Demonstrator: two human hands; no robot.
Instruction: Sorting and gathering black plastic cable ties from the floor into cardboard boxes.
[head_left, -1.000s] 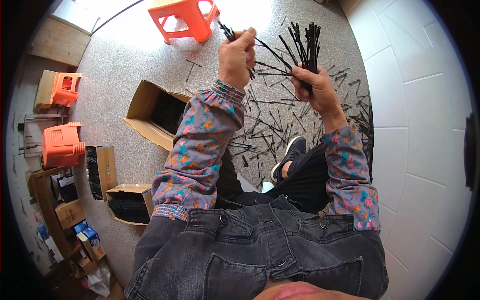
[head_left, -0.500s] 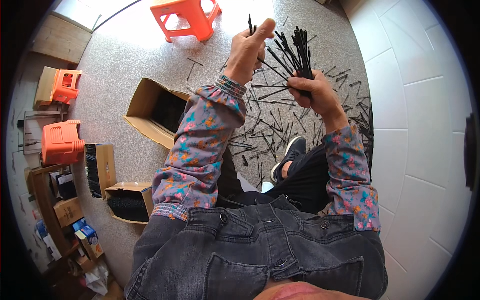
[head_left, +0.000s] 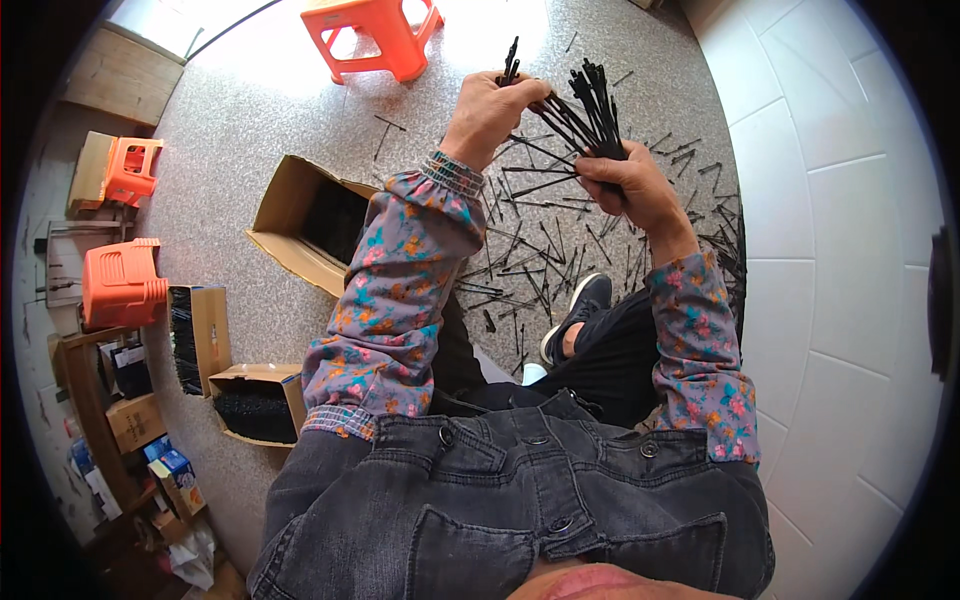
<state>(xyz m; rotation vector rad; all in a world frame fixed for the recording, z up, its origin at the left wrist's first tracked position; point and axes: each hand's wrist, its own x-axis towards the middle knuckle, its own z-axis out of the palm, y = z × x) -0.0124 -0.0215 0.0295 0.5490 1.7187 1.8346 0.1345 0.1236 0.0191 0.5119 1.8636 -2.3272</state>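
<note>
Black rods (head_left: 604, 128), thin and slightly knobbed at the tips, held in a splayed bunch between the two hands above a speckled floor (head_left: 220, 180). Printing appears on a blue-and-yellow carton (head_left: 178, 478) at the lower left and as dark marks on a brown carton (head_left: 138, 425) beside it; both are too small to make out here.

The right hand (head_left: 632, 183) reaches up from the lower right, its fingers curled around the lower end of the bunch and its thumb laid across it, pointing left. Most of the bunch fans upward and to the left, while a few single rods jut out leftward near the thumb. The left hand (head_left: 490, 115) is raised at the upper centre, bent toward the right, with its thumb extended to the near rods of the fan. Its fingers are folded around a few rods whose tips stand above the knuckles; the exact number cannot be told. Several rods span the gap between the hands.

Loose rods (head_left: 545, 285) lie scattered on the floor beneath, around a dark shoe (head_left: 592, 297). To the left, an open cardboard box (head_left: 295, 262) with dark contents stands partly behind the left sleeve (head_left: 400, 270). An orange stool (head_left: 395, 50) stands beyond it.
</note>
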